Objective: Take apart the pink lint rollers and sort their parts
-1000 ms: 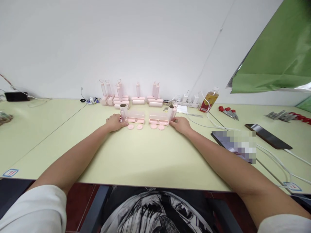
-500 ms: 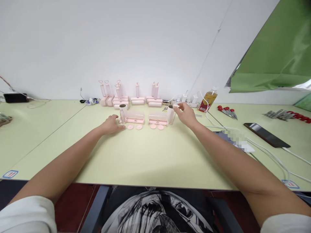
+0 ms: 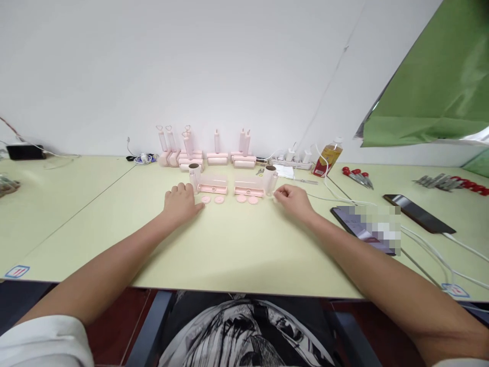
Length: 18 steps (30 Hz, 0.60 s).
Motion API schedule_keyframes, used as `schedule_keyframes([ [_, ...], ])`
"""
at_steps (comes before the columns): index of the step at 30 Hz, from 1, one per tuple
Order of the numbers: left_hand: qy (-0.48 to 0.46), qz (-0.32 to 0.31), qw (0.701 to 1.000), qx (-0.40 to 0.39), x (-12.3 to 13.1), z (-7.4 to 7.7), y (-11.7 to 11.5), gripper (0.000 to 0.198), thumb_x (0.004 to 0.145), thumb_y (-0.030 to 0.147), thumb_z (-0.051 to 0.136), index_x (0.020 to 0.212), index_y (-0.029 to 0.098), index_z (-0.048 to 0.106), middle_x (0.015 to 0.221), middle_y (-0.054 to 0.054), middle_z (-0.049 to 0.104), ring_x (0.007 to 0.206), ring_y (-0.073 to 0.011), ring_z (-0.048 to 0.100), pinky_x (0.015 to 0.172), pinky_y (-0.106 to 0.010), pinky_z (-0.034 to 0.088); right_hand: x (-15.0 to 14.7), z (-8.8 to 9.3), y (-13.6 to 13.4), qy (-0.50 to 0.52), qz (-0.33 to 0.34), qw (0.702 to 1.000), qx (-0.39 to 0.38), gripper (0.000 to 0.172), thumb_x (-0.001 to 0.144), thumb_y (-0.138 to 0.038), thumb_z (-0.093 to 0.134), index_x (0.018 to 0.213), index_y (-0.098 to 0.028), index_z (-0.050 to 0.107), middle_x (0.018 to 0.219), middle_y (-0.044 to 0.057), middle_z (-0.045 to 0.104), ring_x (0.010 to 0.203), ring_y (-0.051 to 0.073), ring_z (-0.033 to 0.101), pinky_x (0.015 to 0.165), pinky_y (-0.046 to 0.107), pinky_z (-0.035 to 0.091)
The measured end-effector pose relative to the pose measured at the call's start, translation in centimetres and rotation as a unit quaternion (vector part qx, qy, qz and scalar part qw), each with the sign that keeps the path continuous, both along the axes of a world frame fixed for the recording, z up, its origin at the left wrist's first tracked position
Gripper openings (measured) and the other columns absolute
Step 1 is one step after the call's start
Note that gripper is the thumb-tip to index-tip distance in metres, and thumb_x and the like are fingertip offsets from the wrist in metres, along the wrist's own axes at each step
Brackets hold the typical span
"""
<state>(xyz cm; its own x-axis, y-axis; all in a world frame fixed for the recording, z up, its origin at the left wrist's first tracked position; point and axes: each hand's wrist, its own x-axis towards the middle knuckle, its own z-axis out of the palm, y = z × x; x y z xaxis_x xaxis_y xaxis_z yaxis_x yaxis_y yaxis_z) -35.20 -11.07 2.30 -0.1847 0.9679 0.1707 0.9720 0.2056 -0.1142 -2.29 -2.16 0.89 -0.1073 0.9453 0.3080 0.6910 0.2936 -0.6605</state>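
Observation:
My left hand lies flat on the pale green table, fingers apart, just in front of an upright clear tube and a pink base with a clear cover. My right hand rests to the right of a second tube and a second pink base; its fingers are curled into a pinch, and what they hold, if anything, is hidden. Several pink discs lie in front of the two bases, between my hands.
A row of pink bases and tubes stands at the wall. To the right are a power strip, a bottle of amber liquid, red-handled tools, two dark devices, white cables and a green sheet.
My right hand came down from the top of the right tube to the table beside it. My left hand drew back from the left tube and flattened.

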Motion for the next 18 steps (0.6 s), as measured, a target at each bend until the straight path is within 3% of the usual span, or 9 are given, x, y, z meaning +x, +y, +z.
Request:
schedule_keyframes([
  [2, -0.012, -0.032, 0.999, -0.017, 0.9, 0.4, 0.0, 0.054, 0.086, 0.053, 0.049, 0.12, 0.012, 0.05, 0.118, -0.02, 0.057, 0.111, -0.0348, 0.055, 0.086, -0.042, 0.045, -0.2, -1.0, -0.1, -0.037, 0.005, 0.999, -0.037, 0.017, 0.081, -0.03, 0.058, 0.073, -0.018, 0.068, 0.068, 0.002, 0.068, 0.063, 0.016, 0.056, 0.059, 0.027, 0.035],
  [6, -0.047, -0.106, 0.993, -0.03, 3.1, 1.3, 0.6, 0.043, 0.089, 0.047, 0.044, 0.118, 0.016, 0.05, 0.118, -0.016, 0.06, 0.107, -0.0313, 0.059, 0.08, -0.039, 0.047, -1.1, -1.6, 0.8, -0.068, -0.004, 0.997, -0.04, 0.017, 0.082, -0.03, 0.059, 0.074, -0.018, 0.068, 0.074, 0.004, 0.071, 0.068, 0.016, 0.059, 0.059, 0.027, 0.035],
  [8, -0.062, -0.132, 0.989, -0.036, 4.1, 1.7, 1.2, 0.037, 0.091, 0.044, 0.041, 0.114, 0.017, 0.051, 0.116, -0.015, 0.063, 0.105, -0.0298, 0.061, 0.078, -0.038, 0.047, -1.2, -1.5, 1.0, -0.047, -0.016, 0.997, -0.05, 0.014, 0.08, -0.029, 0.062, 0.085, -0.018, 0.068, 0.077, 0.004, 0.072, 0.069, 0.017, 0.061, 0.06, 0.026, 0.036],
  [10, -0.074, -0.149, 0.984, -0.066, 4.8, 1.7, 2.0, 0.032, 0.09, 0.042, 0.042, 0.109, 0.019, 0.052, 0.112, -0.013, 0.066, 0.102, -0.029, 0.063, 0.076, -0.037, 0.047, -1.2, -1.5, 0.8, -0.019, -0.029, 0.998, -0.058, 0.022, 0.08, -0.03, 0.063, 0.099, -0.019, 0.065, 0.078, 0.003, 0.072, 0.07, 0.017, 0.062, 0.06, 0.025, 0.037],
  [12, -0.084, -0.157, 0.978, -0.11, 5.3, 1.4, 2.7, 0.029, 0.089, 0.042, 0.043, 0.105, 0.02, 0.054, 0.107, -0.012, 0.069, 0.098, -0.0288, 0.065, 0.075, -0.036, 0.047, -1.0, -1.5, 0.1, -0.017, -0.031, 0.999, -0.038, 0.023, 0.082, -0.031, 0.06, 0.102, -0.019, 0.062, 0.077, 0.002, 0.071, 0.069, 0.017, 0.061, 0.06, 0.026, 0.038],
  [14, -0.09, -0.161, 0.973, -0.142, 5.6, 0.7, 3.3, 0.028, 0.09, 0.043, 0.043, 0.101, 0.021, 0.055, 0.105, -0.012, 0.07, 0.096, -0.0291, 0.066, 0.073, -0.036, 0.047, -1.1, -1.7, -0.8, -0.052, 0.017, 0.999, 0.001, 0.015, 0.086, -0.03, 0.055, 0.093, -0.02, 0.063, 0.077, 0.002, 0.07, 0.069, 0.017, 0.06, 0.062, 0.027, 0.039],
  [16, -0.095, -0.16, 0.971, -0.151, 5.7, -0.1, 3.8, 0.028, 0.091, 0.042, 0.04, 0.097, 0.021, 0.056, 0.104, -0.012, 0.071, 0.095, -0.0291, 0.066, 0.072, -0.036, 0.047, -1.5, -2.0, -1.7, -0.098, 0.121, 0.987, 0.037, 0.016, 0.089, -0.027, 0.051, 0.088, -0.02, 0.065, 0.082, 0.004, 0.07, 0.073, 0.018, 0.06, 0.067, 0.029, 0.041],
  [18, -0.101, -0.164, 0.97, -0.145, 5.7, -0.6, 4.2, 0.03, 0.092, 0.042, 0.037, 0.094, 0.021, 0.057, 0.103, -0.012, 0.071, 0.093, -0.0286, 0.067, 0.07, -0.036, 0.047, -2.3, -2.3, -2.4, -0.139, 0.229, 0.961, 0.071, 0.019, 0.09, -0.027, 0.051, 0.097, -0.018, 0.067, 0.094, 0.007, 0.071, 0.084, 0.02, 0.061, 0.076, 0.032, 0.044],
])
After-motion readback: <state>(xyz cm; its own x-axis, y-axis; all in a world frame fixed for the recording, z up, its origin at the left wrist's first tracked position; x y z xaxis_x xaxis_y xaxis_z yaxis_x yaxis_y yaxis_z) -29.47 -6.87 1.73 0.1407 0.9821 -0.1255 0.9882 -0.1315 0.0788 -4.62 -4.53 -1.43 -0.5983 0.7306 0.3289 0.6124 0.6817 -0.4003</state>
